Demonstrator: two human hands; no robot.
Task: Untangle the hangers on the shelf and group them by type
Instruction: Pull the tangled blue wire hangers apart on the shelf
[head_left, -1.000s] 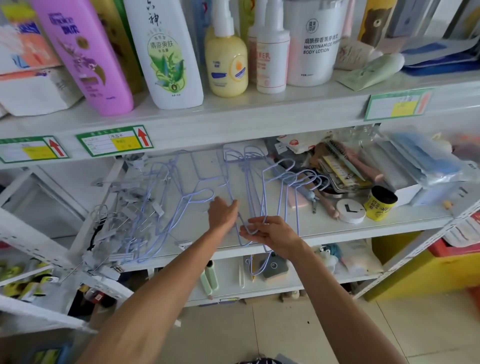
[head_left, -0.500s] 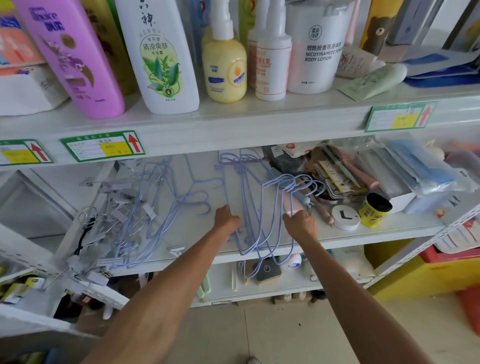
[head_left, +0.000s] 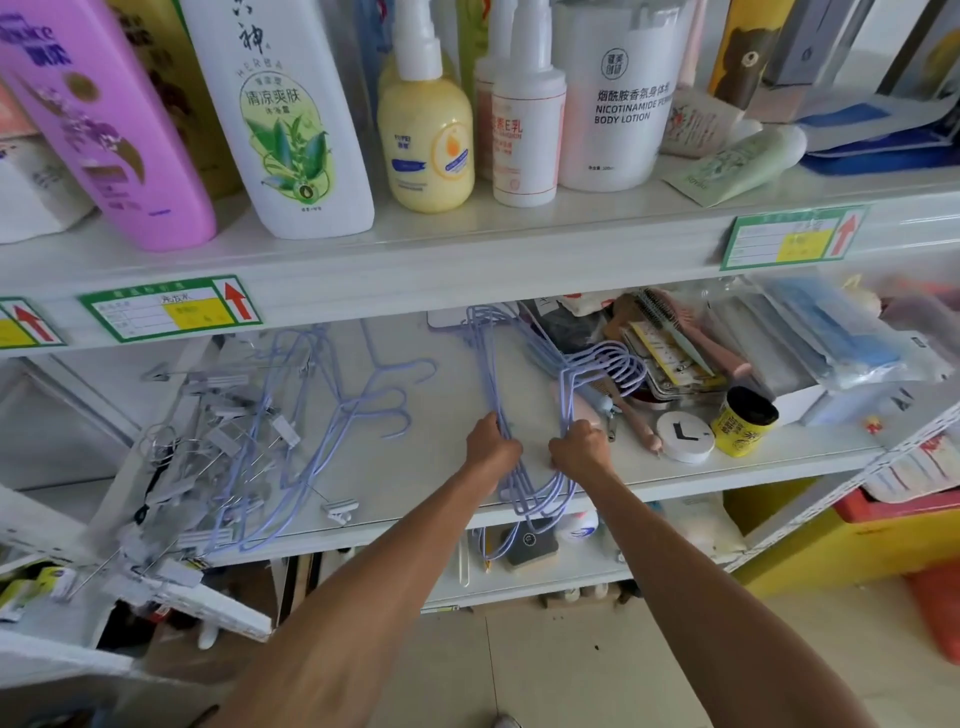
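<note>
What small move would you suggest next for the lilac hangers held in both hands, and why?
Probably slide the plain lilac hangers further onto the shelf: left hand and right hand both grip them, and their lower ends overhang its front edge.

At the middle of the shelf's (head_left: 415, 483) front edge, the left hand (head_left: 491, 446) and right hand (head_left: 579, 448) each grip a side of one bundle of lilac wire hangers (head_left: 487, 364). The bundle's near end overhangs that edge. A tangle of clip hangers (head_left: 234, 436) lies at the left end.
</note>
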